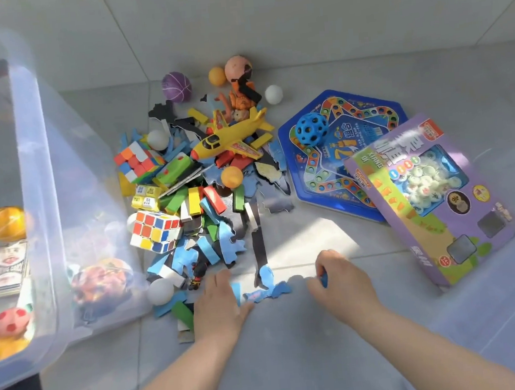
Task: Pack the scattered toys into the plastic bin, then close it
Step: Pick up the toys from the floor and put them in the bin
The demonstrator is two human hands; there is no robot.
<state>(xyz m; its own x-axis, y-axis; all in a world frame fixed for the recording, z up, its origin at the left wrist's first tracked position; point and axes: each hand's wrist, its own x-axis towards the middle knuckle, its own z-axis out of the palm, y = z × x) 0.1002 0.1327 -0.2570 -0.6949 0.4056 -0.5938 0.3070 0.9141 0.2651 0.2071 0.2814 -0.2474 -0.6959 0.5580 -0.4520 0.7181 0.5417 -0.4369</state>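
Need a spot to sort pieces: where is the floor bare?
Bare: the sunlit tiles between the toy pile, the hexagonal board and the purple box, just beyond the right hand, which pinches a blue piece; also the floor nearer than it and the left hand. Crowded: from the bin to the board.
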